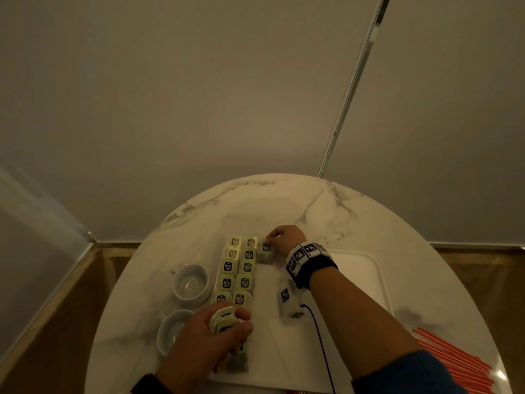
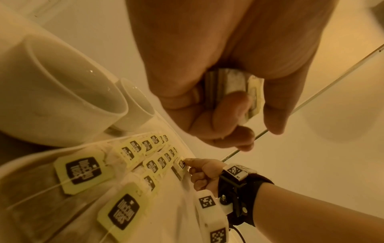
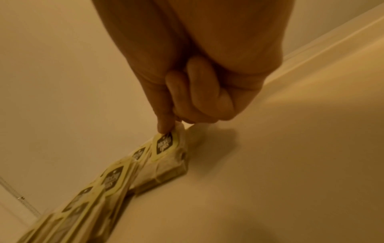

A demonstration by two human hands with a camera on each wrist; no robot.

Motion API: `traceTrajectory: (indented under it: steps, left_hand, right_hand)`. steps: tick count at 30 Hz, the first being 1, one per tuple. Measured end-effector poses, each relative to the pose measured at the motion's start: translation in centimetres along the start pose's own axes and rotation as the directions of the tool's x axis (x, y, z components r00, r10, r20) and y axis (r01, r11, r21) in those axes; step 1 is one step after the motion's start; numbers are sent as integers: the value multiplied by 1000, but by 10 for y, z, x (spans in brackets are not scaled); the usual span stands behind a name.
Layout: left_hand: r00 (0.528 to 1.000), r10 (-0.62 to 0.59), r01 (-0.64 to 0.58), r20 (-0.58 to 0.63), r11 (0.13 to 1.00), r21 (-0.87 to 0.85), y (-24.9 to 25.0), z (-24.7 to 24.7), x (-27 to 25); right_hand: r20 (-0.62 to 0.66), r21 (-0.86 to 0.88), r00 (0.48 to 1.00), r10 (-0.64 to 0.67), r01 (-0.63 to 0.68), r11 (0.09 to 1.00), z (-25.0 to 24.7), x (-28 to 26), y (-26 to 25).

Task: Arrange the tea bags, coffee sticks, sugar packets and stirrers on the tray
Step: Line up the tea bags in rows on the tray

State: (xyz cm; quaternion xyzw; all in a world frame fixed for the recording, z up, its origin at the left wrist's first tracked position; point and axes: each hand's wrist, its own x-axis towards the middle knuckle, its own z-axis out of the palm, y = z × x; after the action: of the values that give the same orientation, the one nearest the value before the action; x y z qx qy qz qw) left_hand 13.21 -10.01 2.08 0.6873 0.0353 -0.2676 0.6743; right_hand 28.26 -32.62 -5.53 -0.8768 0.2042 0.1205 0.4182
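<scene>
Over tray, right hand pinches tea bag.

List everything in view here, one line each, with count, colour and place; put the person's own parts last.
tea bags in rows: about eleven, pale green tags with black labels, two columns at the tray's left side
tea bag being placed: one, same kind, top of a third column
tea bags in hand: a small stack, count unclear
tray: one, white, centre of the table
cups: two, white, left of the tray
stirrers: a bunch, red, table's right edge
table: one, round, white marble
wrist cameras: white with black markers, on black straps
left hand: grips the stack
right hand: pinches the single bag
</scene>
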Motion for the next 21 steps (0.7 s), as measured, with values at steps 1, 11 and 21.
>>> traceTrajectory:
  steps: [1, 11, 21]
  left_hand:
    - [1000, 0, 0, 5, 1000, -4, -1, -1, 1]
    - [981, -84, 142, 175, 926, -351, -2, -8, 3]
    - [989, -84, 139, 121, 812, -567, 15, 0, 9]
  right_hand:
    - [-3, -1, 1000, -6, 6, 1000, 1, 1, -1]
    - [-32, 37, 999, -5, 6, 999, 4, 7, 4]
    - [155, 582, 969, -191, 67, 811, -23, -90, -34]
